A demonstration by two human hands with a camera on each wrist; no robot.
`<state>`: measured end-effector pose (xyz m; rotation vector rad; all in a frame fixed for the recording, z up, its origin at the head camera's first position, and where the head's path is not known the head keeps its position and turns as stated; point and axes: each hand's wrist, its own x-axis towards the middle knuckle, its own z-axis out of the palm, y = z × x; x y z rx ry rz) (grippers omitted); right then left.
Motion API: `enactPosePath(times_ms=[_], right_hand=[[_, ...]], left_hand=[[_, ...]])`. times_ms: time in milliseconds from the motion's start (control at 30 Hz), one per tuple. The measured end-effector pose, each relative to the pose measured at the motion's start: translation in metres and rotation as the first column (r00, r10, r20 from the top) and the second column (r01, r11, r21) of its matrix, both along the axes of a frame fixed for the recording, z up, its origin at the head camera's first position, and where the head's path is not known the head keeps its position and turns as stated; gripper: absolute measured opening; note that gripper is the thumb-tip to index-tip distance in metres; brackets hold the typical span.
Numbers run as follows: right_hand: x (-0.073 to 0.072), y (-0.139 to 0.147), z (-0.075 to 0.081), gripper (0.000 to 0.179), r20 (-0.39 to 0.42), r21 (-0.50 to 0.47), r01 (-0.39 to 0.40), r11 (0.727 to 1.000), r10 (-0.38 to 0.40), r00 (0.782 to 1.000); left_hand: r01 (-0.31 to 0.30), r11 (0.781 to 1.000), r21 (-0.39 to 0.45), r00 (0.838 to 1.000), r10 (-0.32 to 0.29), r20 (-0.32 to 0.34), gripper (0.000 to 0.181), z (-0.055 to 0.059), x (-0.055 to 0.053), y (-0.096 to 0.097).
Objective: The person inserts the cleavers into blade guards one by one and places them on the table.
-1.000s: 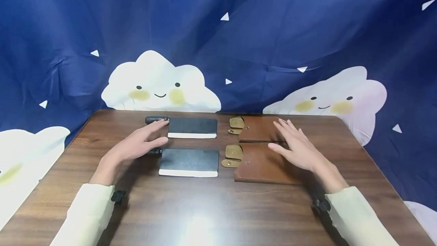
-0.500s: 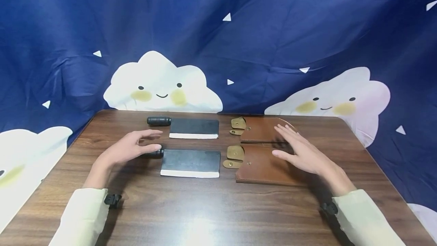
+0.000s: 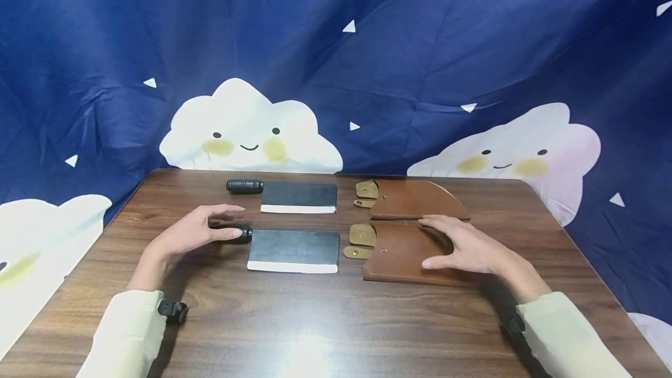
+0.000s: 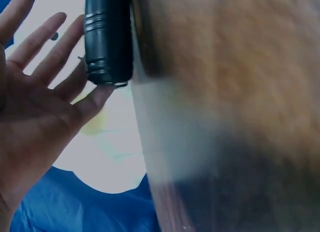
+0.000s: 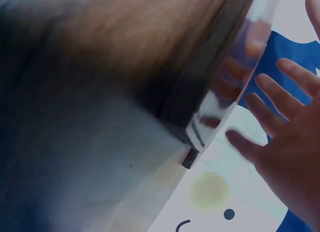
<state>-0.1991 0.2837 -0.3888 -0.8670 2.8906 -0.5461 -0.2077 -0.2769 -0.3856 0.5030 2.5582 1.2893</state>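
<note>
My left hand [image 3: 191,232] is at the black handle [image 3: 245,235] of the near cleaver [image 3: 294,248], fingers loosely bent and thumb extended. The left wrist view has these fingers beside the handle [image 4: 109,39], not wrapped round it. Dark-bladed with a white strip along its edge, this cleaver lies flat. Over the right part of the near brown leather sheath [image 3: 396,258] is my right hand [image 3: 467,247], thumb and fingers spread apart. In the right wrist view its fingers are relaxed beside the sheath [image 5: 185,99], gripping nothing.
A second cleaver [image 3: 299,196] lies behind the first, its handle also pointing left. Behind the near sheath lies another brown sheath [image 3: 412,198]; both have tan snap straps on their left ends. The wooden table [image 3: 315,325] ends at a blue cloud-patterned curtain [image 3: 388,63].
My left hand has drawn back from the far cleaver's handle to the near one. My right hand has come down and nearer, off the far sheath and over the near one.
</note>
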Motion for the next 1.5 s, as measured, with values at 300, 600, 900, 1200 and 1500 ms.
enactPosePath(times_ms=[300,600,900,1200,1500], right_hand=[[0.003,-0.003,-0.01,0.111,0.006,0.037,-0.05,0.998,0.049,0.999],[0.005,-0.005,-0.012,0.125,-0.004,0.109,-0.031,0.994,0.032,0.999],[0.006,-0.006,-0.01,0.132,0.009,0.147,-0.03,0.989,0.029,1.0],[0.005,-0.006,-0.011,0.125,-0.01,0.167,-0.035,0.985,0.038,0.999],[0.001,-0.004,-0.011,0.117,-0.028,0.13,-0.043,0.991,0.047,0.999]], left_hand=[[0.024,0.998,-0.056,0.999,-0.023,0.025,0.06,-0.007,-0.002,-0.003],[0.063,0.994,-0.089,0.998,-0.062,0.017,0.057,-0.01,-0.01,-0.003],[0.062,0.991,-0.115,0.998,-0.06,0.018,0.053,-0.014,-0.018,-0.001],[0.042,0.994,-0.105,0.998,-0.038,0.04,0.044,-0.017,-0.019,-0.005],[0.032,0.993,-0.116,0.999,-0.03,0.023,0.039,-0.018,-0.017,-0.005]])
